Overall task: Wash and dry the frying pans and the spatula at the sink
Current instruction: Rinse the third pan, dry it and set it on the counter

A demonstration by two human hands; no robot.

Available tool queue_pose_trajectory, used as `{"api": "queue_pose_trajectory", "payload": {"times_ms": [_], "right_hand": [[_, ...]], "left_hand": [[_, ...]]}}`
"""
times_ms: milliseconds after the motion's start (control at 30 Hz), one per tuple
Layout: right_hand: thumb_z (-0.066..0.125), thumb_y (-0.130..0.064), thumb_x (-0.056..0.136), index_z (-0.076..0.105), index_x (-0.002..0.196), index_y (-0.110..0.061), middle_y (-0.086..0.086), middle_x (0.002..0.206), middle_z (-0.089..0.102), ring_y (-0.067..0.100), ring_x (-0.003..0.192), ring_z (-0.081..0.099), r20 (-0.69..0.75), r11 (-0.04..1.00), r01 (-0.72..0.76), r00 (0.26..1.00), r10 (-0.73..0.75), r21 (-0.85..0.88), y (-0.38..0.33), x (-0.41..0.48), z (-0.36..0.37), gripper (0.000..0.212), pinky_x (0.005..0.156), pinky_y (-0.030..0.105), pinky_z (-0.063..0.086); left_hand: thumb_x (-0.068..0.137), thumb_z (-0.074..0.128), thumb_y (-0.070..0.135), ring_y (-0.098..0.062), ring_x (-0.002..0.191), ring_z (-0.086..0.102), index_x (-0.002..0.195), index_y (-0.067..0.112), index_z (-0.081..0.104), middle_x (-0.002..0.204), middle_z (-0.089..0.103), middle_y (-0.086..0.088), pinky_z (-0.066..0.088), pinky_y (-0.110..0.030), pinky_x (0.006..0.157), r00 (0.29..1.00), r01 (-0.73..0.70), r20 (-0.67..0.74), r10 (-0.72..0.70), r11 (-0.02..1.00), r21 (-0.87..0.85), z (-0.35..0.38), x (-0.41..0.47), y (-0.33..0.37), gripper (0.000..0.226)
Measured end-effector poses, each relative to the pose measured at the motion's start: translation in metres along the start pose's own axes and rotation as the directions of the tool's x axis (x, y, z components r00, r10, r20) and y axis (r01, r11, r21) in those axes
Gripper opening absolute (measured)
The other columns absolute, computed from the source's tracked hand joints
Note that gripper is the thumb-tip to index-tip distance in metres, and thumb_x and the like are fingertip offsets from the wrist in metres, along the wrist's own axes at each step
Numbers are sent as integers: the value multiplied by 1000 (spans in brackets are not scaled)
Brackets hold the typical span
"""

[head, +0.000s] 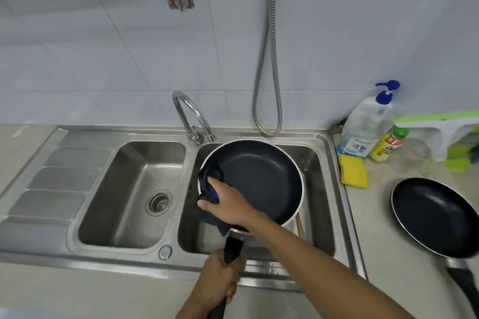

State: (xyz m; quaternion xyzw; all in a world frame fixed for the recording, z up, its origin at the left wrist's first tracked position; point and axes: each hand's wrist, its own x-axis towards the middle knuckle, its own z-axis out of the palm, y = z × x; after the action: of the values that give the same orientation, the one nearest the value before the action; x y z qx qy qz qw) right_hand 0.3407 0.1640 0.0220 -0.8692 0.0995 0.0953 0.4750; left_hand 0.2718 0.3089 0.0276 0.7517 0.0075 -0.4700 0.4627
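Note:
A black non-stick frying pan (261, 179) with a silver rim is held over the right basin of the steel sink (324, 184). My left hand (220, 277) grips its black handle near the front edge. My right hand (228, 204) holds a dark cloth (210, 176) against the pan's left inner rim. A second black frying pan (435, 217) lies on the counter at the right, handle toward me. A wooden handle (300, 228), perhaps the spatula's, pokes out from under the held pan.
The chrome tap (191, 116) arches between the two basins; the left basin (134, 189) has a drain strainer. A metal hose (267, 65) hangs on the tiled wall. Soap bottles (368, 127), a yellow sponge (353, 171) and a green-white rack (445, 132) crowd the right counter.

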Motion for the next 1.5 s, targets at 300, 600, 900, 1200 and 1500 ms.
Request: {"api": "queue_pose_trajectory", "payload": {"times_ms": [300, 600, 900, 1200, 1500], "right_hand": [[51, -47, 100, 53, 140, -34, -9, 140, 55, 18, 126, 52, 209, 864, 285, 954, -214, -415, 57, -66, -40, 42, 108, 39, 42], [67, -24, 95, 63, 136, -22, 3, 143, 59, 26, 133, 55, -65, 702, 235, 926, -372, -673, 142, -41, -150, 41, 112, 43, 44], [56, -25, 100, 60, 139, -12, 9, 141, 59, 26, 133, 53, -287, 877, 215, 888, -358, -429, 66, 40, -102, 41, 117, 33, 34], [61, -25, 100, 63, 134, -25, -8, 129, 65, 6, 118, 59, 216, 903, 394, 909, -356, -170, 9, -43, -51, 34, 104, 19, 41], [62, -24, 100, 61, 132, -34, -23, 125, 65, -4, 120, 58, -229, 976, 213, 953, -198, 43, 18, -100, -137, 34, 107, 24, 44]], "left_hand": [[96, 64, 6, -12, 34, 27, 86, 3, 51, 50, 31, -6, 26, -18, 37, 1000, 12, 1, -13, 958, -288, -7, -3, -12, 16], [94, 72, 18, -13, 40, 28, 93, 9, 45, 57, 31, -6, 19, -20, 41, 991, 59, 131, -24, 962, -266, -12, -18, -25, 27], [92, 68, 21, -16, 39, 31, 87, 12, 41, 55, 34, -7, 26, -23, 39, 976, -39, 208, 61, 993, -109, 1, -23, 3, 29], [94, 66, 12, -16, 36, 27, 81, 12, 43, 52, 31, -4, 28, -22, 36, 995, -13, 91, 35, 973, -229, -2, -5, -5, 26], [95, 67, 18, -11, 33, 25, 60, 19, 39, 51, 27, -1, 25, -21, 34, 985, -22, 153, 82, 934, -357, -6, 3, -7, 45]]}}
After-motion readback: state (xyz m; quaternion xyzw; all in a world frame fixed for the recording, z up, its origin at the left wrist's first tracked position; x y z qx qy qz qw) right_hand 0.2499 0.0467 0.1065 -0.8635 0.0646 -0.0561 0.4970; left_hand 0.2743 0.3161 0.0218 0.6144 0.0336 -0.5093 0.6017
